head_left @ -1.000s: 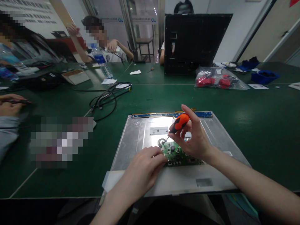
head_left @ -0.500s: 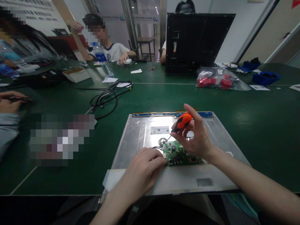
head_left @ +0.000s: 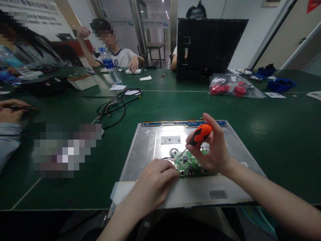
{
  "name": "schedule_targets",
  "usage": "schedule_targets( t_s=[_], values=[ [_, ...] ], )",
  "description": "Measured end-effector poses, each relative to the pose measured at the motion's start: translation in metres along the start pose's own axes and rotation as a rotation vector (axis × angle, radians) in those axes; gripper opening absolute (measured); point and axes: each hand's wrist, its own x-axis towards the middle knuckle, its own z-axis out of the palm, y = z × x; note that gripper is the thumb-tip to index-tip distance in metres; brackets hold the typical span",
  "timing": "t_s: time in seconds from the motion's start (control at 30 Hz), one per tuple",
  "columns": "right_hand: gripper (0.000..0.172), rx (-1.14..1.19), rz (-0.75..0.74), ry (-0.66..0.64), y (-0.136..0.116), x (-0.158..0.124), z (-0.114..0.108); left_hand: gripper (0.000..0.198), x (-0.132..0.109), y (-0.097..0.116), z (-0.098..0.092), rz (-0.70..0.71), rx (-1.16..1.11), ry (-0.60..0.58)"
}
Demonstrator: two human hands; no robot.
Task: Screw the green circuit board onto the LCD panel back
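First, at the left edge of the scene, a co-worker's hand [head_left: 12, 109] rests over the green table [head_left: 288, 140], and a tangle of black cables [head_left: 112, 104] lies farther in. Next comes the metal panel [head_left: 140, 149], flat at the near side of the table; it looks stiff, fairly heavy and smooth enough to slide, so both side edges would be the place to lift it, clear of the blue strip [head_left: 165, 124] along its far edge. The left hand [head_left: 157, 174] lies over the panel with its fingers curled, fingertips at the left end of the green circuit board [head_left: 185, 161]; whether they pinch or merely steady it, I cannot tell. That board sits on the panel, between the hands; it is probably light, rigid and fragile, best held by its rims, away from the small parts. Above it the orange and black screwdriver [head_left: 202, 133] slants down to the left, its tip at the board's far left part, contact unclear. The right hand [head_left: 216, 152] holds the handle between thumb and fingers, index finger raised; that chunky handle should grip well. Far right, a clear bag [head_left: 235, 85] holds red things.
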Motion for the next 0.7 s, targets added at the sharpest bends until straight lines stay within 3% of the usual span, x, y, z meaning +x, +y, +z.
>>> schedule_targets(
  t_s=[0.47,0.7],
  values=[
    [0.086,-0.013,-0.084,0.041,-0.016,-0.007,0.001,0.013,-0.002,0.000,0.003,-0.077,-0.021,0.001],
    [0.085,0.032,-0.077,-0.027,-0.019,-0.011,0.004,0.009,-0.003,-0.004,0.004,-0.072,-0.023,0.008]
  ],
)
